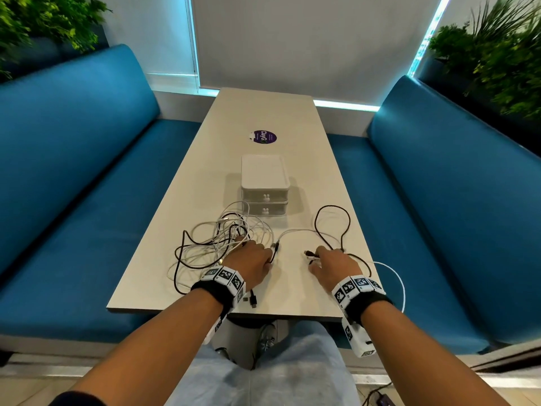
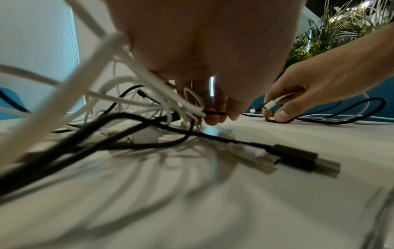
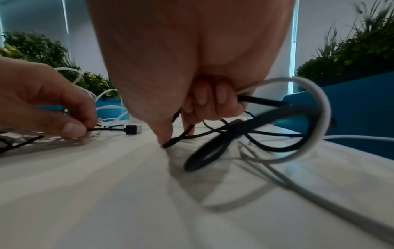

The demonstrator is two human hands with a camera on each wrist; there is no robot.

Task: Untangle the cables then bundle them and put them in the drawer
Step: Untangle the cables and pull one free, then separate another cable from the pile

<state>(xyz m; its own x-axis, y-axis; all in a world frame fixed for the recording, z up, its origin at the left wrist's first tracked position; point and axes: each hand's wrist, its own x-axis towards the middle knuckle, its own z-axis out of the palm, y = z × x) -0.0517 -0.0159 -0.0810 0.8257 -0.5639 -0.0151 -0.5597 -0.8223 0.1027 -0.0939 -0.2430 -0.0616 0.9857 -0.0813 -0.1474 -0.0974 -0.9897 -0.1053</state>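
A tangle of white and black cables [image 1: 222, 241] lies on the table's left half. My left hand [image 1: 270, 257] rests at the tangle's right edge and pinches a thin black cable [image 3: 106, 129] just behind its plug [image 3: 133, 129]. My right hand [image 1: 314, 260] sits a little to the right, fingers curled round a black cable [image 3: 262, 101] and a white cable [image 3: 315, 94], whose ends stick out toward the left hand. A black loop [image 1: 333, 224] runs out behind the right hand. The white two-drawer box [image 1: 263, 186] stands behind the cables, both drawers closed.
A black USB plug [image 1: 253, 300] lies near the table's [image 1: 292, 300] front edge. One white cable [image 1: 395, 276] hangs over the right edge. A purple sticker [image 1: 263, 136] is farther back. Blue benches [image 1: 73, 200] flank the table, with plants behind them.
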